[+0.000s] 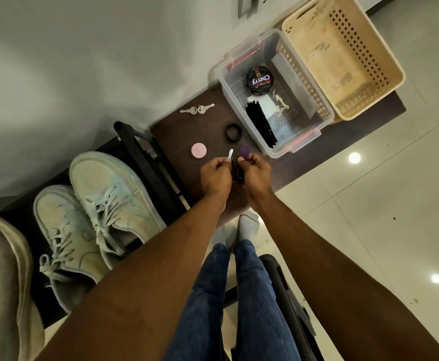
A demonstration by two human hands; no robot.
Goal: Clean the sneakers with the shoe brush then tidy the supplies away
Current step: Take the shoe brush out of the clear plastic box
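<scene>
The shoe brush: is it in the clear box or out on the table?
In. The shoe brush lies inside the clear box, below the polish tin.

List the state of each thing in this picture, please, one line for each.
Clear box: open, no lid on.
Shoe brush: lying inside the clear box.
Polish tin: closed, inside the clear box.
Beige basket: upright, nothing visible inside.
Sneakers: laced, side by side.
Left hand: fingers curled, pinching a small white item.
Right hand: fingers curled round a small dark item.
</scene>
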